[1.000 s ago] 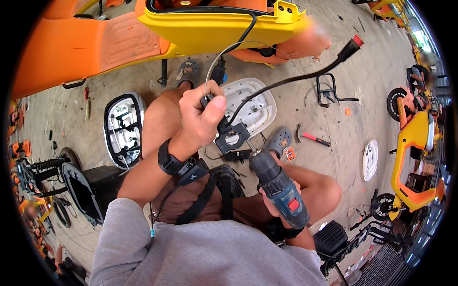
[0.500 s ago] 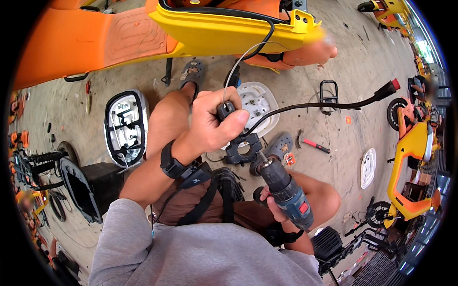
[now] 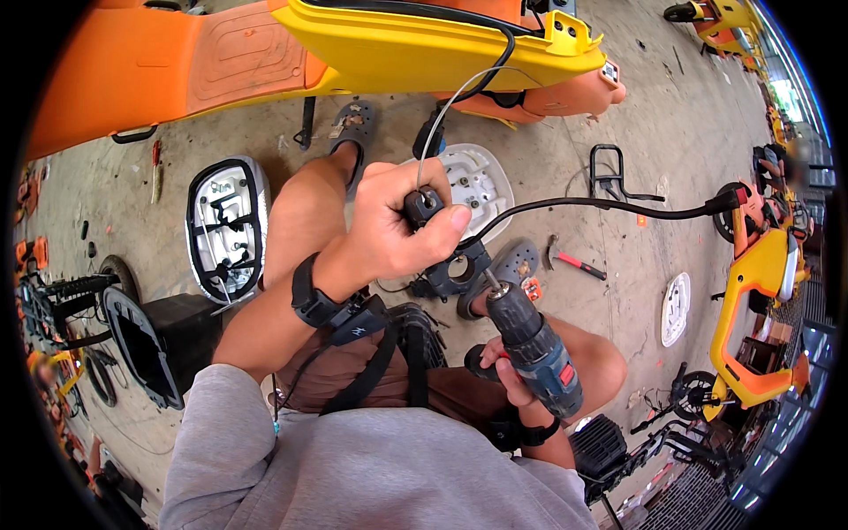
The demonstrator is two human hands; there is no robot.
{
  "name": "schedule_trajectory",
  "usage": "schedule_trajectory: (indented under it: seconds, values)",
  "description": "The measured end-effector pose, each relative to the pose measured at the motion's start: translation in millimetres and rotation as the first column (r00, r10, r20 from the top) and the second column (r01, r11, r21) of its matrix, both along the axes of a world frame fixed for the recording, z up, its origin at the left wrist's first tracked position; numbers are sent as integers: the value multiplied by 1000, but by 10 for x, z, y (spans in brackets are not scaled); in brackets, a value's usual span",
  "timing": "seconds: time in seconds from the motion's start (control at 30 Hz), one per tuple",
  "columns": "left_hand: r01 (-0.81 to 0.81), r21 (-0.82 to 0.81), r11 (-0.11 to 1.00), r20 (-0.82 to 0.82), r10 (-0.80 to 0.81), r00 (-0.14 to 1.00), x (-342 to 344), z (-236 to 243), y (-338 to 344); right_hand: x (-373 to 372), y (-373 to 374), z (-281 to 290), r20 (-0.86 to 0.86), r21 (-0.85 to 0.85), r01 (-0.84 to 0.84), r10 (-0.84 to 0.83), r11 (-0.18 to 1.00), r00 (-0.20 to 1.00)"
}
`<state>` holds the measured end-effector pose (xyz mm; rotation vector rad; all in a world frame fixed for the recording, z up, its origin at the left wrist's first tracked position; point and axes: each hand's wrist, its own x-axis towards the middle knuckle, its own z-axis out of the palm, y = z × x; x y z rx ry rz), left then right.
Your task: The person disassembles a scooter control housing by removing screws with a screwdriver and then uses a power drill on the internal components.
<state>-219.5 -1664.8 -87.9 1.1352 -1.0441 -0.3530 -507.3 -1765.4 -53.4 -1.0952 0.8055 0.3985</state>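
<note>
My left hand point(image 3: 399, 219) is closed around a black lock-like part point(image 3: 423, 207) with a keyhole-like opening and a thin metal cable point(image 3: 433, 132) rising from it. Just below its fingers is a black ring-shaped clamp point(image 3: 479, 260), which looks joined to the held part. A thick black cable point(image 3: 583, 202) with a red-tipped plug runs off to the right from there. In my right hand point(image 3: 510, 375) is a cordless drill point(image 3: 539, 362), pointed up and left. Its bit tip is close to the clamp's right side; contact is unclear.
An orange and yellow scooter body point(image 3: 380, 53) spans the far side. On the floor are a white shell point(image 3: 481, 190), a black-rimmed white seat base point(image 3: 227, 230), a hammer point(image 3: 576, 261) and a black metal frame point(image 3: 609, 172). A black bin point(image 3: 181, 349) stands left.
The cable's red-tipped end has swung lower. The clamp and the drill have shifted slightly, with the bit still close to the clamp. Both hands keep their hold.
</note>
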Motion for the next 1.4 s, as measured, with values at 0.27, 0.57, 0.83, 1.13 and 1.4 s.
schedule_trajectory:
  seconds: [0.27, 0.57, 0.83, 1.13, 1.4]
  values:
    - [-31, -17, 999, -15, 30, 999, -26, -32, 9, -53, 92, -73, 208, -346, -154, 236, 925, 949]
    - [-42, -26, 999, 47, 44, 998, -11, -3, 11, 62, 426, -262, 302, -272, 154, -67, 950, 951]
    - [-50, -22, 999, -4, 49, 999, -28, -11, 6, 66, 457, -241, 401, -499, 353, -151, 792, 904]
    - [-10, 57, 998, -119, 16, 993, -20, -51, -23, 114, 381, -57, 477, -791, 452, -46, 413, 878]
    - [-77, 241, 968, 12, 76, 997, 3, 42, -23, -2, 329, -313, 234, -972, 230, 353, 55, 906]
